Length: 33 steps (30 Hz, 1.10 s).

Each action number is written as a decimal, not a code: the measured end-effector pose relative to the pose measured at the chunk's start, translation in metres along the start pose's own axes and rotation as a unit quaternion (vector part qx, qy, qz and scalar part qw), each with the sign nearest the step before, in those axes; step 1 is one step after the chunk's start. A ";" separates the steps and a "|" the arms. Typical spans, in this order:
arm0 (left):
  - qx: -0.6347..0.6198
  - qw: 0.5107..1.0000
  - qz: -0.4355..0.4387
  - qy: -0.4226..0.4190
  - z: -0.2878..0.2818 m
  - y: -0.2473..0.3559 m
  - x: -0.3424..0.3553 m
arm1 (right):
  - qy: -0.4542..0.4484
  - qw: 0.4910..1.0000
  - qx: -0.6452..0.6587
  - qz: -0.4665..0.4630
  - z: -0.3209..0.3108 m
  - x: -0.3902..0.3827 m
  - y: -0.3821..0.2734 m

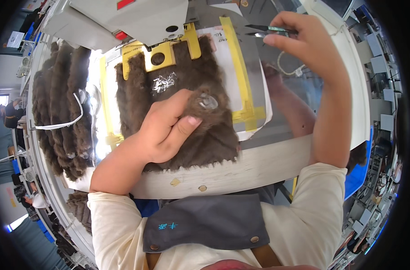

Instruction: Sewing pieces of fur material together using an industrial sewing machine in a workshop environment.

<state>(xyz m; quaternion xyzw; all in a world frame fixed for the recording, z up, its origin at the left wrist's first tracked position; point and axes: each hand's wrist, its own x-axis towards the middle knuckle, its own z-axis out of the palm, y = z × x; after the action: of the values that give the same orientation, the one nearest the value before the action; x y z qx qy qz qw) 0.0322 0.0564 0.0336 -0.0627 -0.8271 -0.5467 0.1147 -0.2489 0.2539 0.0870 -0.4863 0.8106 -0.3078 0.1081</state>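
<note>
A brown fur piece [182,148] lies on a paper sheet under the head of a sewing machine [110,18]. My left hand [166,126] is closed on a raised fold of this fur, its thumb pressing from the near side. A clear, shiny round patch [208,102] shows on the fold, just beyond the fingertips. Another crinkled, glossy clear patch [164,83] sits on the fur farther back. My right hand [299,40] is raised at the right, off the fur, gripping thread snips [270,30] with the blades pointing left.
A yellow guide plate [162,58] with a round hole lies at the fur's far edge. Yellow tape [238,67] borders the white paper. Bundled brown fur strips [61,108], tied with white cord, lie at the left. A pale board [259,157] edges the table; a blue bin [361,166] stands right.
</note>
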 end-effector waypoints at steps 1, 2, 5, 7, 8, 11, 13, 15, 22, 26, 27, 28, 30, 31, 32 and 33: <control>-0.014 1.000 -0.007 -0.006 0.000 -0.001 0.002 | 0.015 0.998 -0.054 0.018 -0.002 0.002 0.024; -0.017 1.000 -0.001 -0.001 -0.001 -0.001 0.002 | 0.014 0.998 -0.061 0.015 -0.005 0.004 0.040; -0.050 0.999 -0.012 -0.012 -0.005 -0.004 0.004 | 0.020 0.979 -0.153 0.132 -0.011 0.001 0.069; -0.013 0.995 0.099 -0.005 -0.009 -0.009 0.011 | 0.086 0.952 -0.239 0.173 -0.011 0.001 0.068; -0.014 0.995 0.101 0.006 -0.010 -0.008 0.008 | 0.083 0.952 -0.245 0.164 -0.009 0.002 0.062; -0.031 0.999 0.028 0.024 -0.006 0.002 0.010 | 0.105 0.992 -0.058 -0.041 0.012 -0.012 0.000; -0.046 0.997 0.029 0.053 -0.009 0.004 0.008 | -0.038 0.985 0.148 -0.081 0.032 -0.019 -0.054; -0.043 0.996 0.028 0.077 -0.010 0.007 0.006 | -0.118 0.961 0.220 -0.121 0.050 -0.026 -0.085; -0.027 0.996 -0.039 0.070 -0.012 0.019 0.001 | -0.018 0.954 0.266 -0.137 0.079 -0.045 -0.099; -0.026 0.994 -0.036 0.096 -0.007 0.027 0.002 | 0.000 0.939 0.341 -0.037 0.080 -0.039 -0.102; -0.035 0.989 -0.077 0.118 -0.005 0.028 0.005 | -0.001 0.941 0.335 -0.039 0.079 -0.036 -0.094; -0.044 0.982 -0.117 0.141 -0.005 0.027 0.006 | -0.005 0.947 0.320 0.005 0.079 -0.030 -0.081; -0.023 0.986 -0.121 0.108 -0.013 0.022 0.009 | -0.020 0.954 0.288 0.086 0.078 -0.011 -0.069; -0.002 0.989 -0.130 0.069 -0.016 0.019 0.009 | -0.023 0.954 0.287 0.084 0.077 0.003 -0.063; 0.020 0.990 -0.131 0.044 -0.019 0.020 0.011 | -0.062 0.956 0.271 0.094 0.076 0.019 -0.057; 0.019 0.990 -0.133 0.047 -0.022 0.015 0.011 | -0.102 0.955 0.257 0.104 0.079 0.033 -0.050</control>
<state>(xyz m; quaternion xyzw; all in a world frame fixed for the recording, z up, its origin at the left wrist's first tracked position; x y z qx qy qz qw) 0.0279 0.0422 0.0580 0.0762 -0.8321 -0.5434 0.0806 -0.1920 0.1776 0.0598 -0.3840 0.7347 -0.4415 0.3432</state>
